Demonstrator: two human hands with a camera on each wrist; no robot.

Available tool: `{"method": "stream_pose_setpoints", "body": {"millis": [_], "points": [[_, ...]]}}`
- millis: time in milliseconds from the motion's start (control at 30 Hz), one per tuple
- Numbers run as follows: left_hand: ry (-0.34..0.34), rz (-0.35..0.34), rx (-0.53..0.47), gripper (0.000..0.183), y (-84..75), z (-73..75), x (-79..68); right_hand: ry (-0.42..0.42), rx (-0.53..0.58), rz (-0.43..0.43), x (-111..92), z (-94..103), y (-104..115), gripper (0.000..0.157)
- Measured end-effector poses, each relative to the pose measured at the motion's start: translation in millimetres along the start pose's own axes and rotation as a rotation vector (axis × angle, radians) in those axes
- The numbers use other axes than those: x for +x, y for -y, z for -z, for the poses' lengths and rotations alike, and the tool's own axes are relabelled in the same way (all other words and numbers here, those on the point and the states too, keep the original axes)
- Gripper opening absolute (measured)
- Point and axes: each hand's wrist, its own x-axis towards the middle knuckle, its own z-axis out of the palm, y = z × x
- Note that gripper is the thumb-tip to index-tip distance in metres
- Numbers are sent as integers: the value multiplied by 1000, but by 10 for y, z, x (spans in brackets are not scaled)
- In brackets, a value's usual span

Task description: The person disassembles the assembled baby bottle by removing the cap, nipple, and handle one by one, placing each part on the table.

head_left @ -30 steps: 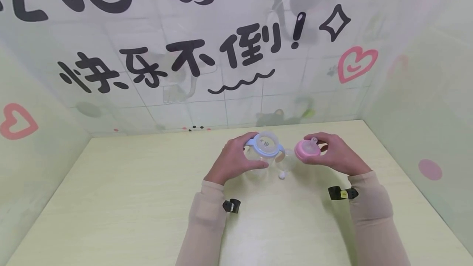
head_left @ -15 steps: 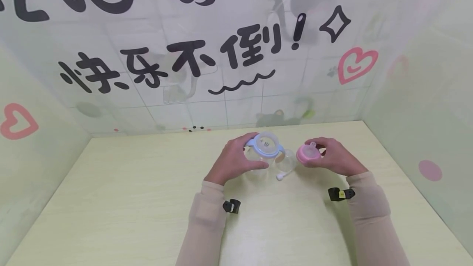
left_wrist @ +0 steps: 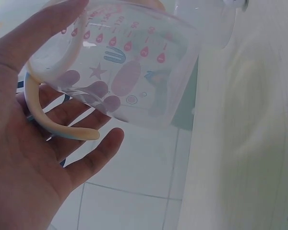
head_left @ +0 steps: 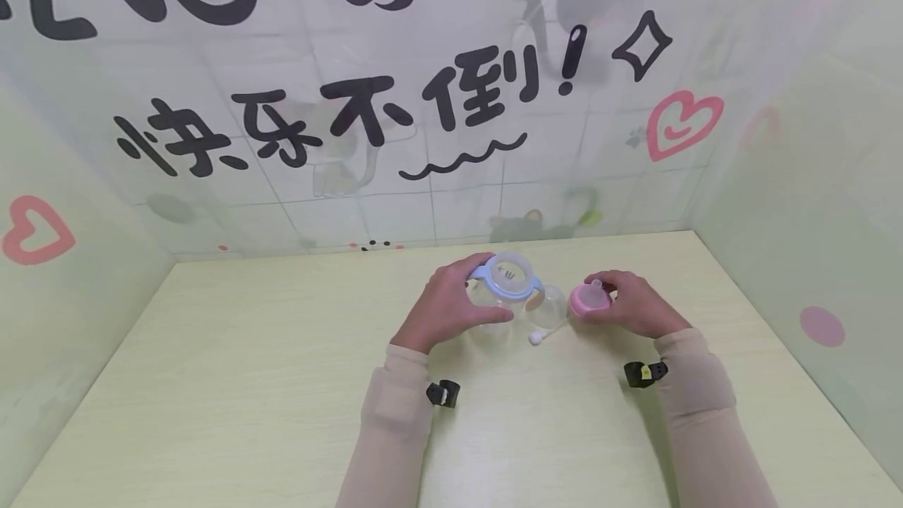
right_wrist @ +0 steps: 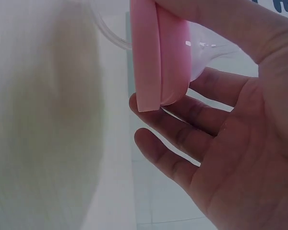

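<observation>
My left hand [head_left: 451, 300] grips a clear baby bottle [left_wrist: 129, 72] with printed pink measuring marks. A light blue ring [head_left: 487, 277] with side handles sits around its top. My right hand [head_left: 638, 304] pinches a pink bottle collar [head_left: 587, 301] with a clear nipple [right_wrist: 201, 52] in it, between the thumb and fingers. From the collar's underside runs a thin clear straw [right_wrist: 105, 28], ending in a small white weight [head_left: 536, 338]. Between the hands a clear dome-shaped cover [head_left: 549, 308] rests on the table, partly hidden by the bottle's handle.
The pale wooden table [head_left: 233, 367] reaches back to a printed wall sheet [head_left: 353, 210] with black lettering. A side panel [head_left: 811, 218] closes off the right, another the left. Black straps [head_left: 443, 393] sit on both wrists.
The right hand has lowered the pink collar slightly and tilted it more upright, so more of the clear cover and straw shows. The left hand and the bottle have stayed in place.
</observation>
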Motion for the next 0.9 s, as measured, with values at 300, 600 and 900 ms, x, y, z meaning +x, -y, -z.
{"method": "stream_pose_setpoints", "body": {"millis": [300, 600, 900], "points": [[1, -3, 9, 74, 5, -2, 6, -14, -3, 10, 26, -60, -77, 61], [-6, -11, 7, 74, 9, -2, 4, -11, -4, -4, 34, -77, -75, 63], [-11, -7, 2, 73, -2, 9, -4, 0, -46, -16, 37, -114, -107, 61]]}}
